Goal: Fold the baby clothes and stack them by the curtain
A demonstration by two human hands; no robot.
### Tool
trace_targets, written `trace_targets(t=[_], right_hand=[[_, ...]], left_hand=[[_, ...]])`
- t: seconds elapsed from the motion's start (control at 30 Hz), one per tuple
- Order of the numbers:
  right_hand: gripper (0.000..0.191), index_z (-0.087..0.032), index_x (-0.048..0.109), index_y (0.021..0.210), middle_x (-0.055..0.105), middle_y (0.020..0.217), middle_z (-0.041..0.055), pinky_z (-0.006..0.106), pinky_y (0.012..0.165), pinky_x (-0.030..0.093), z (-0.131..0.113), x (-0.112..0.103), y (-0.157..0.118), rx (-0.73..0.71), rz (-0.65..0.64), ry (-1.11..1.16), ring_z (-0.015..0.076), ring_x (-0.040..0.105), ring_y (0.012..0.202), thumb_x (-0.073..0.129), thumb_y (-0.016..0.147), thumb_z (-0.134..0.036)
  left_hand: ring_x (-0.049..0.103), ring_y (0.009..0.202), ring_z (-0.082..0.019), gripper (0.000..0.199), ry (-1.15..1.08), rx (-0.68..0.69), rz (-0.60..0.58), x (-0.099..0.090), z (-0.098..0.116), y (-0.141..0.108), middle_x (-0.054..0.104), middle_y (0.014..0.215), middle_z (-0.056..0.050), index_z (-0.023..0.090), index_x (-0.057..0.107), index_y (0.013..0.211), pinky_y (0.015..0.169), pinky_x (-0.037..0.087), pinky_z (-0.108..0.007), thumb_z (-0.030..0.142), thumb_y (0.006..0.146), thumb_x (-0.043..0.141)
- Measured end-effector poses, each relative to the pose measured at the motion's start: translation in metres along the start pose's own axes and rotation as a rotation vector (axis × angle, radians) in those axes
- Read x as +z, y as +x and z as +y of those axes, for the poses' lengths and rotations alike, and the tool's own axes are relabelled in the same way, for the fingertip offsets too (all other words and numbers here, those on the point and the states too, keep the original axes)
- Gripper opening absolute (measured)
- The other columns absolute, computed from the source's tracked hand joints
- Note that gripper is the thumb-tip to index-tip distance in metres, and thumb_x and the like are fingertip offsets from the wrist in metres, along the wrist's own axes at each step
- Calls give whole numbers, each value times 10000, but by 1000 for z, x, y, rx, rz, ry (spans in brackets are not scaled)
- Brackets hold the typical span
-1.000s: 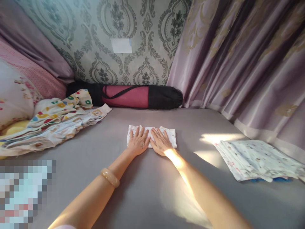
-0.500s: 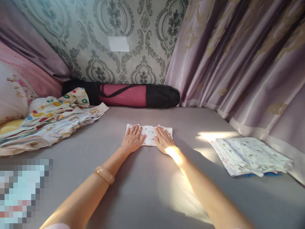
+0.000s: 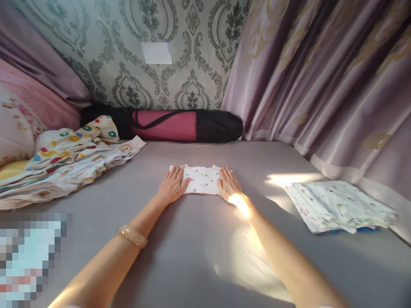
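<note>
A small white cloth point(image 3: 203, 180) with a fine print lies folded flat on the grey sheet point(image 3: 180, 261), in the middle of the view. My left hand point(image 3: 172, 185) rests palm down over its left end, fingers stretched out. Over its right end lies my right hand point(image 3: 229, 184), also flat, with its fingers pointing away from me. Neither hand grips the cloth. A ring-shaped bangle point(image 3: 132, 236) is on my left forearm. The cloth's two ends are partly hidden under the hands.
A stack of folded white printed clothes point(image 3: 340, 205) lies at the right. More patterned clothes point(image 3: 73, 158) are spread at the left beside a floral pillow point(image 3: 14, 124). A long pink and black bag point(image 3: 173, 125) lies along the wall, and curtains point(image 3: 305, 77) hang at the right.
My hands have slid apart towards the two ends of the white cloth, so more of its middle shows. Both are still flat. The view has shifted slightly.
</note>
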State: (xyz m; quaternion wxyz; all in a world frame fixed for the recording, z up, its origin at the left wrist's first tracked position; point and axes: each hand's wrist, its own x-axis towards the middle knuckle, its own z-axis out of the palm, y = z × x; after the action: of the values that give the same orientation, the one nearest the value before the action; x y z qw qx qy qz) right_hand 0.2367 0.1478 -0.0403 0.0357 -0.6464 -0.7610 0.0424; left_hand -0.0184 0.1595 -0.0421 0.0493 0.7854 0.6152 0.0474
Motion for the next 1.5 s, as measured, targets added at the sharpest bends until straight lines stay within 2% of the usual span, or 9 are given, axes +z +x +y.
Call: trace_targets(t=[0.33, 0.53, 0.63, 0.7, 0.77, 1.0, 1.17, 1.33, 1.5], right_hand=[[640, 2, 236, 1524, 168, 1605, 166, 393, 1209, 157, 28, 4, -3, 21, -8, 55, 250, 162, 1482, 169, 994, -350], [627, -30, 256, 1523, 184, 1601, 163, 419, 1203, 174, 24, -4, 0, 56, -57, 20, 260, 179, 1478, 243, 988, -356], [599, -38, 295, 1512, 182, 1600, 159, 474, 1204, 135, 4, -15, 4, 46, 34, -9, 274, 141, 1485, 263, 976, -304], [588, -42, 300, 1514, 174, 1606, 138, 465, 1209, 109, -17, -19, 7, -56, 138, 3, 262, 115, 1490, 251, 973, -267], [586, -44, 297, 1518, 194, 1605, 119, 431, 1213, 113, -36, -18, 10, -177, 172, 39, 242, 127, 1489, 252, 968, -243], [576, -40, 324, 1506, 279, 1580, 121, 391, 1209, 143, -52, 6, 18, -244, 48, 70, 218, 209, 1471, 203, 985, -254], [576, -49, 310, 1513, 259, 1589, 114, 389, 1207, 140, -48, -1, 18, -247, 5, 65, 212, 196, 1475, 204, 990, -265], [580, -54, 302, 1518, 238, 1594, 108, 419, 1211, 110, -42, -2, 12, -200, 76, 61, 226, 152, 1485, 222, 992, -288], [578, -50, 325, 1508, 289, 1581, 100, 403, 1209, 131, -39, 1, 11, -187, 40, 76, 232, 182, 1478, 223, 989, -283]], left_hand=[[135, 1493, -266, 717, -10, -25, -93, -5, -17, -2, 136, 1616, -155, 42, 216, 1535, 1201, 163, -421, 501, 989, 145], [185, 1481, -306, 690, 78, -32, -104, -15, -11, -2, 194, 1601, -169, 42, 258, 1522, 1185, 169, -524, 474, 987, 203], [211, 1475, -306, 611, 135, 25, 84, -23, 14, -3, 281, 1575, -176, 39, 382, 1469, 1194, 141, -525, 393, 998, 222], [208, 1479, -270, 577, 105, 99, 249, -23, 37, -2, 304, 1573, -144, 66, 395, 1469, 1207, 148, -472, 350, 1011, 190], [222, 1475, -257, 557, 54, 145, 306, -17, 55, 1, 335, 1563, -124, 86, 389, 1476, 1206, 181, -439, 328, 1014, 193], [309, 1441, -278, 512, 22, 159, 130, 16, 57, 12, 419, 1519, -113, 119, 425, 1462, 1161, 288, -459, 272, 1000, 265], [317, 1437, -283, 520, 35, 149, 112, 9, 54, 13, 423, 1516, -117, 106, 425, 1462, 1167, 280, -460, 285, 999, 271], [290, 1449, -287, 528, 61, 118, 234, 8, 46, 12, 409, 1524, -126, 122, 439, 1455, 1181, 248, -472, 342, 1004, 275], [303, 1444, -286, 550, 43, 105, 121, 11, 42, 11, 383, 1539, -131, 118, 401, 1477, 1172, 263, -465, 353, 1008, 237]])
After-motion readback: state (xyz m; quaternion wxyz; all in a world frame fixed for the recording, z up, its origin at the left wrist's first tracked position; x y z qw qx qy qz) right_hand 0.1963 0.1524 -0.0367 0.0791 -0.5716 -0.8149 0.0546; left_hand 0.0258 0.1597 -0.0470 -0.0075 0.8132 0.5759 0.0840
